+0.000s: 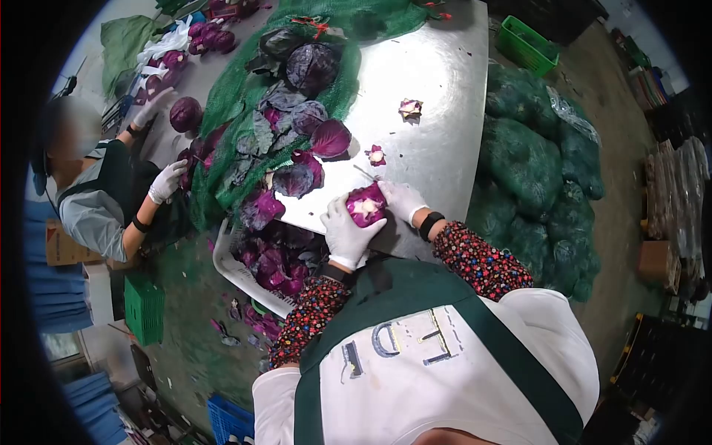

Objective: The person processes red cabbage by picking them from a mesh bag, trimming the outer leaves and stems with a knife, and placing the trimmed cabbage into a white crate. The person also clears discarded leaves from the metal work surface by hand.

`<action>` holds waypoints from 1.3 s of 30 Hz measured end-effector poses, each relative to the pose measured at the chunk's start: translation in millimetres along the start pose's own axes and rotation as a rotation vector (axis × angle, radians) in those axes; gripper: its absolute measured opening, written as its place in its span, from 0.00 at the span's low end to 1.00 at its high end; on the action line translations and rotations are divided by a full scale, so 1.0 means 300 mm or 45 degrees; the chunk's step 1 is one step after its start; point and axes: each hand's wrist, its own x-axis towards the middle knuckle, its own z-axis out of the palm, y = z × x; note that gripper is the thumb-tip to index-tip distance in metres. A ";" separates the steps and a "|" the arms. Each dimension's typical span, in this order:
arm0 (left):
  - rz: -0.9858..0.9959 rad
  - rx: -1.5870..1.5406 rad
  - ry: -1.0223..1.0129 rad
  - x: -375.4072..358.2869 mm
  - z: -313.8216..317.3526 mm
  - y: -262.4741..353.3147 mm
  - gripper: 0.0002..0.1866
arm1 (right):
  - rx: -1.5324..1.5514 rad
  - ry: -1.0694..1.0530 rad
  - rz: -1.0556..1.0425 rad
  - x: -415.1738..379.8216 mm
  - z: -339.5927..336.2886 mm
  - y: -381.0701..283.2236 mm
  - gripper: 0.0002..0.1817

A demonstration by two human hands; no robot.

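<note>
My gloved left hand (350, 231) is wrapped round a trimmed red cabbage (366, 207), its pale cut stem end facing up. Against the cabbage's right side is my gloved right hand (401, 202), with its fingers closed. A thin grey blade, seemingly a knife (363, 173), sticks out beyond those fingers; its handle is hidden. Two cut stem pieces, one whitish (410, 110) and one purple-edged (376, 155), lie on the metal table (445, 159). Left of my hands are loose purple leaves (294, 180) and an untrimmed cabbage (312, 68) on green netting (222, 119).
A white crate (256, 285) of cabbage leaves stands below the table's left edge. Full green net sacks (530, 167) are piled at the right, near a green basket (528, 46). Across the table, a co-worker (104, 189) in white gloves handles cabbage. Leaf scraps litter the floor.
</note>
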 end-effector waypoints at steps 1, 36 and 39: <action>-0.024 -0.109 -0.029 -0.013 -0.002 -0.032 0.51 | 0.171 -0.084 0.115 0.017 -0.019 0.000 0.20; -0.043 -0.810 -0.404 0.158 -0.003 -0.203 0.38 | -0.037 0.019 -0.081 0.034 -0.077 -0.107 0.29; -0.106 -0.734 -0.465 0.170 -0.024 -0.181 0.39 | -0.058 0.001 -0.046 0.052 -0.069 -0.105 0.28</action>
